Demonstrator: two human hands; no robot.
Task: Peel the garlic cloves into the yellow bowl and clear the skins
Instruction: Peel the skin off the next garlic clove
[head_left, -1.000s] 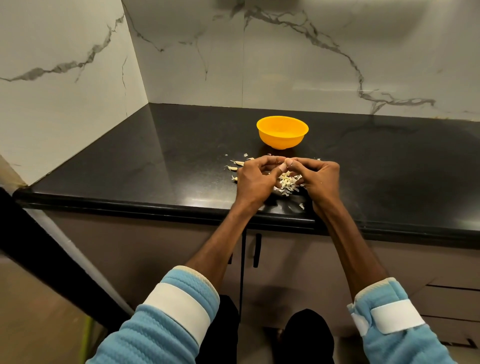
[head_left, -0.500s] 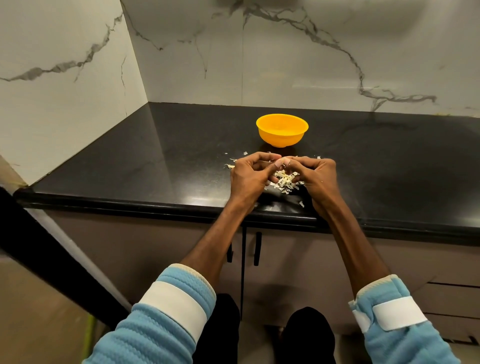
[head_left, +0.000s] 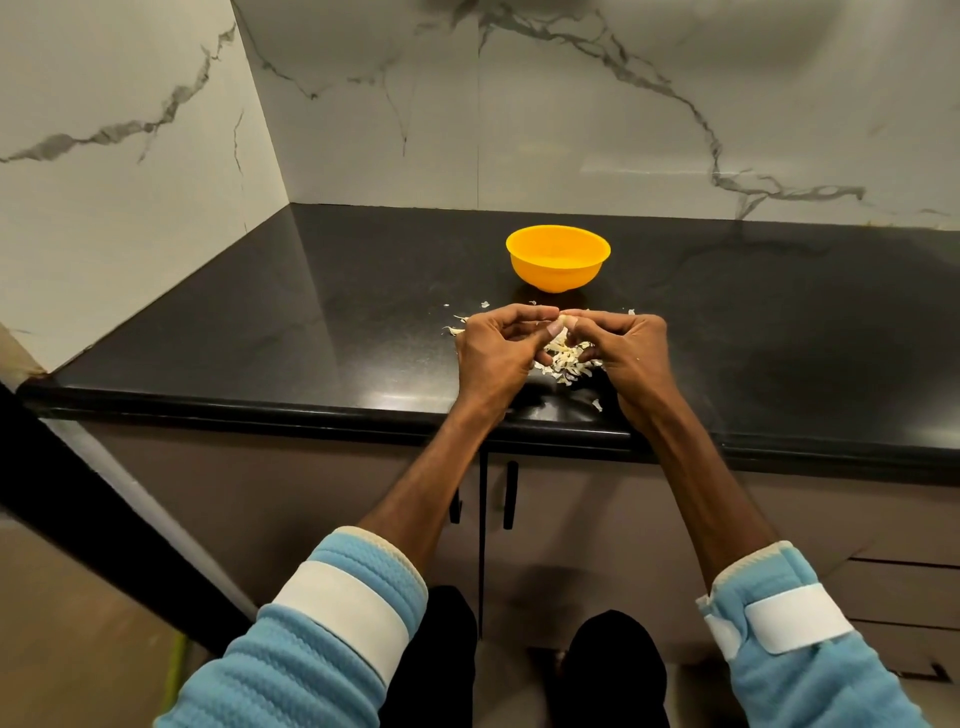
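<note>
**Both hands pinched on one clove over the skin pile**

Left hand (head_left: 493, 356) and right hand (head_left: 632, 353) are together above the black counter (head_left: 311, 322), fingertips meeting. Both have fingers curled and pinch a small pale garlic clove (head_left: 570, 314) between them. The clove is mostly hidden by fingers, so how much is peeled can't be told.

Pile of skins (head_left: 567, 362) lies on the counter directly under the hands, between the palms. Loose scraps: a few just left of the left hand (head_left: 453, 329), and one near the counter's front edge by the right wrist (head_left: 597, 405).

Yellow bowl (head_left: 557, 260) sits upright just behind the hands, not touching them. Its contents aren't visible from this angle.

Blue sleeves with white bands (head_left: 340, 616) are pushed up the forearms. Cabinet doors with dark handles (head_left: 510, 493) are below the counter, with a marble wall (head_left: 571, 104) behind.
</note>
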